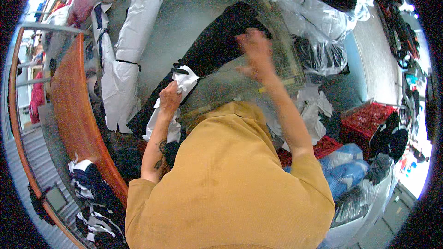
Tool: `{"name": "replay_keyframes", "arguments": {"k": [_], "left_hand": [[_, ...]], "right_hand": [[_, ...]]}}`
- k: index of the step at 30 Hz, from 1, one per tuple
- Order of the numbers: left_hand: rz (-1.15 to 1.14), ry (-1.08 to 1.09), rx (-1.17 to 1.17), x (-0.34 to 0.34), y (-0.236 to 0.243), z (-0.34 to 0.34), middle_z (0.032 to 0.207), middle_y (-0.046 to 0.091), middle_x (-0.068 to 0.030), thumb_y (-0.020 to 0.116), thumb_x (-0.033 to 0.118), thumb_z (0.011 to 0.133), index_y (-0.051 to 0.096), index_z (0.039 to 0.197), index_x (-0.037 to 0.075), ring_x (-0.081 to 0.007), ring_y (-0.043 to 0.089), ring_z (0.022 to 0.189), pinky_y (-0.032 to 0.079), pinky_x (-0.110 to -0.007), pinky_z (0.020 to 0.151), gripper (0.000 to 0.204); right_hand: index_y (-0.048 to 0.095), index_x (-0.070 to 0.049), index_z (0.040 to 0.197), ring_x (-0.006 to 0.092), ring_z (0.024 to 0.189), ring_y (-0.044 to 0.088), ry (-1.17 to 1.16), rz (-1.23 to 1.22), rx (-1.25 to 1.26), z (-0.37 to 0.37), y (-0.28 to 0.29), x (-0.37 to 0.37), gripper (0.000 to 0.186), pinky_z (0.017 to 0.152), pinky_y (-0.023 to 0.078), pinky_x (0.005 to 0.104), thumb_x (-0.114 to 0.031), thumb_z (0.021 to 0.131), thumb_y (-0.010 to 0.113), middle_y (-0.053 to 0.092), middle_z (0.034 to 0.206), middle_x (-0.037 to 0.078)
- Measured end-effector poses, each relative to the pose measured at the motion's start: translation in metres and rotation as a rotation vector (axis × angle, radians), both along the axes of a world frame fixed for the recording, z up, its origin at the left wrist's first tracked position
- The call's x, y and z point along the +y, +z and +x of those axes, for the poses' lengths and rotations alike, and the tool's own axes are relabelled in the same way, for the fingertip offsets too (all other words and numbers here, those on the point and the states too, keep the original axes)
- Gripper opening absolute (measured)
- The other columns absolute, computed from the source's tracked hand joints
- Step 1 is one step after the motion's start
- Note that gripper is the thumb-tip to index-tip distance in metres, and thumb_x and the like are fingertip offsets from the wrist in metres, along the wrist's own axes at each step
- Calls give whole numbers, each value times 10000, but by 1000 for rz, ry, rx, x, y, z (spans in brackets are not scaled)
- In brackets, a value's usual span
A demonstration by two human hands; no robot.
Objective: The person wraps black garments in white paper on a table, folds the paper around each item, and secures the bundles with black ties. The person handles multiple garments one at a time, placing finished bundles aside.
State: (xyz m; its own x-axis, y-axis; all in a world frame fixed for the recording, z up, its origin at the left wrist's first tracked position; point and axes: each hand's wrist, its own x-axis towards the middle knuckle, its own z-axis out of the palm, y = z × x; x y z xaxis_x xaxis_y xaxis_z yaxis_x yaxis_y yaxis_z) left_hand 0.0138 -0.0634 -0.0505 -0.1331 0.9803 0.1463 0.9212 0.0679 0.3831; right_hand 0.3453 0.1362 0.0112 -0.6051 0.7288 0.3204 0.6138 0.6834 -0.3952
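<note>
A long black fabric bundle (pixel 221 37) lies slantwise across the grey tabletop (pixel 184 14). A dark tie (pixel 181 69) crosses it near its middle. My left hand (pixel 170 97) is closed on a crumpled white sheet (pixel 186 81), paper or cloth, which lies along the bundle's near part and trails below my wrist. Over the bundle's far right side is my right hand (pixel 258 53), blurred by motion. Its thumb stands apart from the fingers and nothing shows in it. Whether it touches the black fabric I cannot tell.
White wrapped rolls (pixel 134 32) with dark ties lie left on the table, beside a curved wooden panel (pixel 78 106). Clear plastic-wrapped goods (pixel 318 23) stand at the far right. A red crate (pixel 364 122) and blue plastic-covered bundles (pixel 344 168) are at my right.
</note>
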Motion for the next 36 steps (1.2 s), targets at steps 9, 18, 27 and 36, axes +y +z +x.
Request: {"name": "replay_keyframes", "arguments": {"k": [9, 18, 27, 36], "left_hand": [[-75, 397, 2, -74, -11, -35, 767, 664, -216, 649, 128, 834, 570, 937, 64, -453, 665, 761, 530, -527, 665, 145], [111, 620, -153, -271, 42, -167, 893, 703, -202, 613, 97, 904, 695, 1026, -17, -349, 700, 818, 535, -435, 748, 186], [1085, 1311, -146, -267, 285, -165, 1070, 709, -156, 676, 271, 972, 688, 1128, -34, -266, 673, 875, 555, -404, 785, 343], [403, 180, -1131, 59, 168, -29, 1203, 667, -150, 731, 332, 936, 627, 1233, -17, -237, 638, 1039, 534, -383, 904, 470]], "right_hand": [[232, -407, 1589, 406, 1535, 161, 508, -76, -491, -153, -66, 45, 1517, 1211, 101, 663, -457, 281, 998, 235, 1655, 141], [235, -390, 1588, 424, 1532, 160, 566, -131, -538, -158, -61, 51, 1499, 1205, 91, 679, -443, 302, 1004, 226, 1657, 150], [115, -215, 1628, 416, 1540, 130, 594, -279, -485, -196, -18, 25, 1608, 1229, 106, 588, -553, 319, 985, 168, 1658, 227], [58, -4, 1605, 348, 1550, 115, 892, -469, 543, -215, 115, -65, 1524, 1256, 112, 446, -461, 498, 1001, 114, 1673, 216]]}}
